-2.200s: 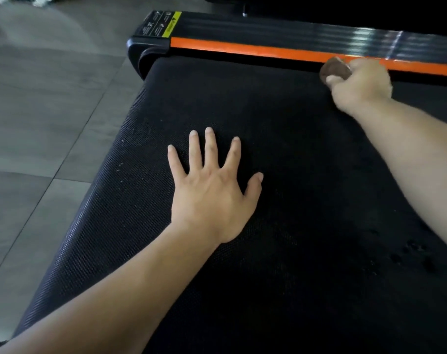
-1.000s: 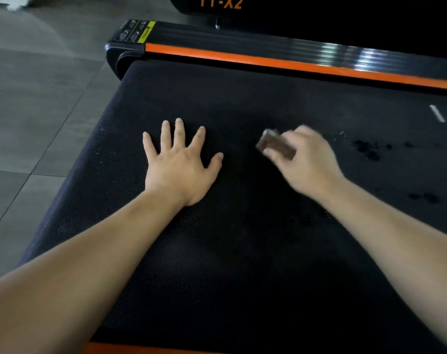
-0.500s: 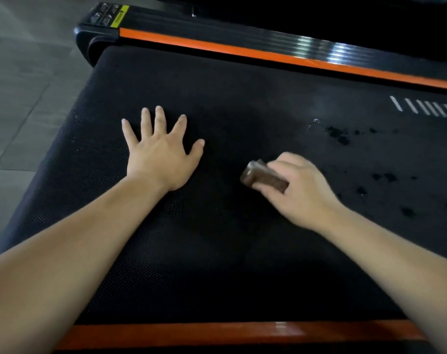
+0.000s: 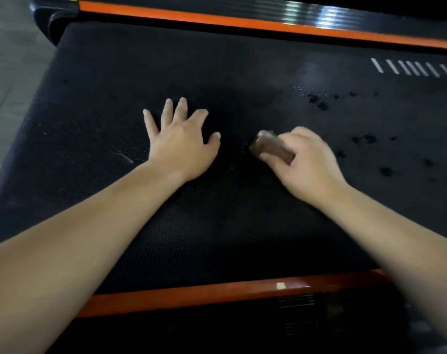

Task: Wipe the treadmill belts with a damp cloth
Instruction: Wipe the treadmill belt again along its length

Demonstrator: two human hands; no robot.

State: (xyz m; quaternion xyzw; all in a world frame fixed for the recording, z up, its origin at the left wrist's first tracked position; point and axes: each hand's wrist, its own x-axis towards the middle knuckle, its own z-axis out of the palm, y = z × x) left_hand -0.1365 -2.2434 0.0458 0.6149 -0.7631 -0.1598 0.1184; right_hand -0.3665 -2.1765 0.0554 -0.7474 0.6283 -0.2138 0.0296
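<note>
The black textured treadmill belt (image 4: pixel 120 80) fills most of the view. My left hand (image 4: pixel 181 144) lies flat on the belt, fingers spread, left of centre. Just to its right, my right hand (image 4: pixel 306 164) grips a small folded brown cloth (image 4: pixel 271 148) and holds it down against the belt; the hand is blurred. Dark wet spots (image 4: pixel 317 100) dot the belt to the right of my right hand.
An orange-trimmed side rail (image 4: pixel 243 21) runs along the far edge, another orange rail (image 4: pixel 191 295) along the near edge. White stripe markings (image 4: pixel 411 69) sit on the belt at right. Grey tiled floor (image 4: pixel 10 72) lies to the left.
My right hand has drawn the cloth from the far rail across the belt toward me, ending beside my left hand. The view has shifted nearer, showing the near rail.
</note>
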